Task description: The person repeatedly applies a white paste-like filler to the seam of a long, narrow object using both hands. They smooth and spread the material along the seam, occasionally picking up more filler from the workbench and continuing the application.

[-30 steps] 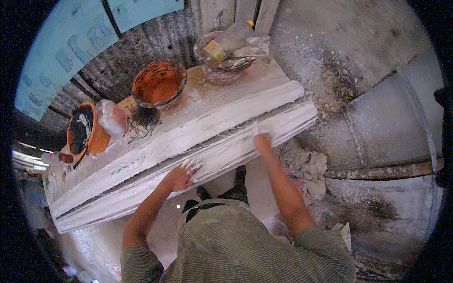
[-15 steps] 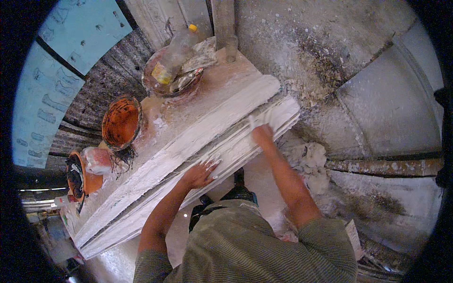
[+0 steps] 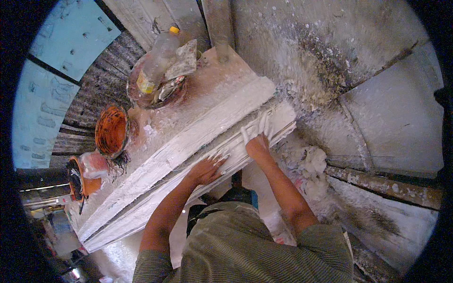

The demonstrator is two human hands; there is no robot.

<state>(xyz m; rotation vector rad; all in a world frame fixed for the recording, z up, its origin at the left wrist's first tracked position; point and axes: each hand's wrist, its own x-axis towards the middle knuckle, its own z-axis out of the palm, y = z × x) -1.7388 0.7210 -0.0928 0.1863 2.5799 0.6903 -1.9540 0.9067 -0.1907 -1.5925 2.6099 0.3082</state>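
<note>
A long white plaster-coated strip, like a moulding [image 3: 281,115], lies diagonally along the near edge of the workbench [image 3: 214,80]. Beyond it runs a second long white strip [image 3: 188,141], with a dark groove between the two. My left hand [image 3: 207,169] rests on the middle of the near strip, its white-smeared fingers spread. Farther up toward the strip's right end, my right hand [image 3: 257,144] lies on it with white-coated fingers stretched out and apart. Fine fibres or ridges show on the strip's surface. Neither hand grips anything.
On the bench's far left side stand an orange bowl [image 3: 111,132], an orange container [image 3: 92,186] and a pinkish see-through bag [image 3: 94,164]. Behind them, a clear bottle [image 3: 160,59] with a yellow cap lies across a basin [image 3: 133,94]. White lumps [image 3: 314,162] sit right of the bench.
My right hand has come slightly nearer to me and left along the strip, its fingers now spread. My left hand stays on the strip. The whole view has shifted a little.
</note>
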